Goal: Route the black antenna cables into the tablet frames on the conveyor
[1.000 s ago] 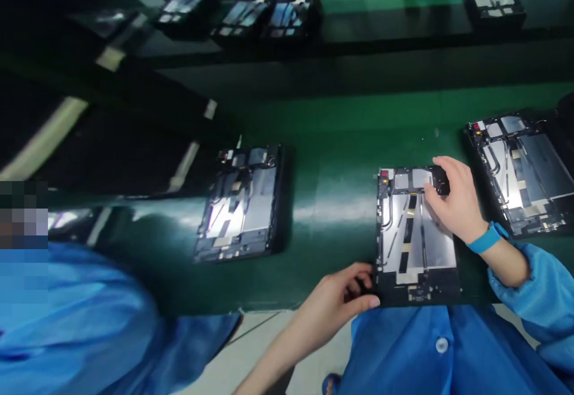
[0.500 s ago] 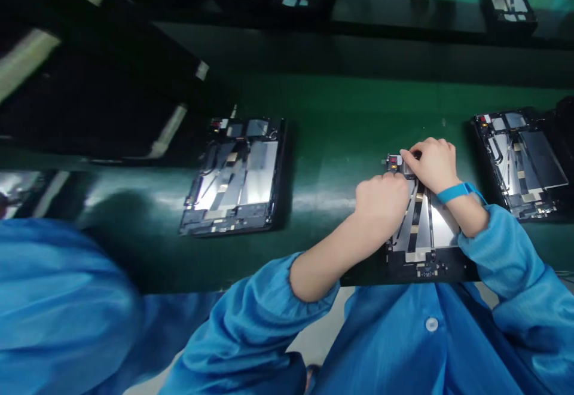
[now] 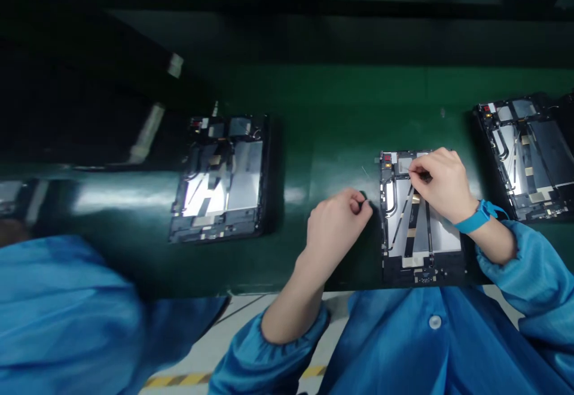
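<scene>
In front of me an opened tablet (image 3: 399,227) lies on the green bench, its flat cables, silver plates and small boards exposed. Over its upper part is my right hand (image 3: 442,183), wearing a blue wrist strap (image 3: 475,219). Its thumb and forefinger are pinched close to a grey rectangular patch (image 3: 404,164) near the top edge; whatever the fingertips hold is too small to name. To the left of the tablet, my left hand (image 3: 336,227) is held apart from it above the bench. Its fingers are curled and closed at the tips, and I cannot make out anything in them.
Another opened tablet (image 3: 244,174) lies to the left, and one more (image 3: 515,171) to the right. A raised shelf (image 3: 381,8) along the back carries more devices. At the left, a co-worker's blue sleeve (image 3: 67,311) reaches the bench edge, near dark blurred equipment (image 3: 89,108).
My left hand has left the tablet and moved left over the bench. My right hand stays at the upper part, now pinching, and more of the tablet shows. The view has shifted slightly.
</scene>
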Motion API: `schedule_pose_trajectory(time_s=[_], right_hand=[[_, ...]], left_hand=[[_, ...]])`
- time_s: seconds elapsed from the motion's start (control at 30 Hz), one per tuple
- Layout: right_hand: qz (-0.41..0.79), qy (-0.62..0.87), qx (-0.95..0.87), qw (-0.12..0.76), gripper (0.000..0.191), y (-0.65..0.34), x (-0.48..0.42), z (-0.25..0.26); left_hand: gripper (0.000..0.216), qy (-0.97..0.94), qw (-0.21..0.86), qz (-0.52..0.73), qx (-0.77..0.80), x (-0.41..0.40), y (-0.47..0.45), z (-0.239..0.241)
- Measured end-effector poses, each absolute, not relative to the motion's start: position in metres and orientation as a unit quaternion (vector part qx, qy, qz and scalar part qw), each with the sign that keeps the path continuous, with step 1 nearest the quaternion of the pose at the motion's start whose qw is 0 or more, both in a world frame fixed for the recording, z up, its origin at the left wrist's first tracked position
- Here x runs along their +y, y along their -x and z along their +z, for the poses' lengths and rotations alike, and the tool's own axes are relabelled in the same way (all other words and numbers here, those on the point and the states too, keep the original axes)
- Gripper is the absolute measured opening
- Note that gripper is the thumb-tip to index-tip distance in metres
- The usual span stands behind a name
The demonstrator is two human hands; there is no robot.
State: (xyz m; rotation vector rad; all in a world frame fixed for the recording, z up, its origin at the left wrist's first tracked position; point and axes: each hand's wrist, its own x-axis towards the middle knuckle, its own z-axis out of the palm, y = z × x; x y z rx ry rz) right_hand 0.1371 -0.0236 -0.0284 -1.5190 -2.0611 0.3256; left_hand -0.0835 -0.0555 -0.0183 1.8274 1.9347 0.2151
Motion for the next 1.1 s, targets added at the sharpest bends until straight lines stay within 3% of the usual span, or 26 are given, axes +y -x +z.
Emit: schedule_pose_trajectory(time_s=[0.17,0.63,1.1], right_hand=[[0.113,0.558,-0.780,0.259,0.018,-0.134,-0.027,-0.028],[0.174,0.504,-0.775,0.339,0.017,-0.140,-0.054,-0.041],[0.213,0.496,-0.766,0.348,0.017,-0.142,-0.053,-0.041]], left_hand=[[0.019,-0.660,0.328,0.235,0.633,-0.037,0.070,-0.025],[0.023,-0.551,0.609,0.229,0.523,-0.003,0.086,-0.029],[0.023,-0.476,0.627,0.274,0.552,-0.006,0.078,-0.032]])
